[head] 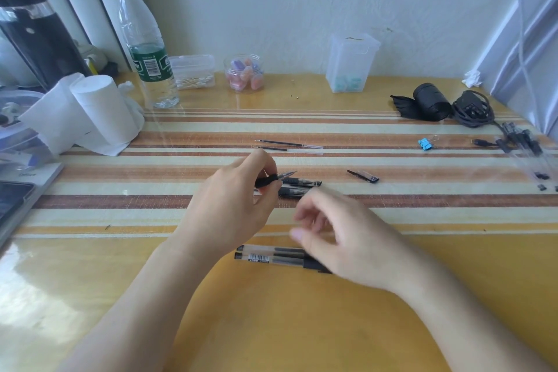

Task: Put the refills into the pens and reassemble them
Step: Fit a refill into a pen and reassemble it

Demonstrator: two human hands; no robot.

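Observation:
My left hand [229, 199] pinches a black pen tip section [273, 179] above the table's middle, its clear point aimed right. Just beyond it lie two pen parts with black grips [302, 186]. My right hand [347, 235] hovers blurred with loosely curled fingers and holds nothing, partly covering two clear pens [271, 255] lying side by side near me. Two loose refills [287, 145] rest further back on the striped mat. A single pen cap [363, 176] lies to the right.
At the right edge lie several clear pen barrels [525, 145], a blue binder clip [426, 143], a black roll [428, 101] and a cable [474, 110]. Along the back stand a water bottle [148, 48], plastic boxes [350, 65], a jar [244, 72]; tissue rolls [93, 112] sit at the left.

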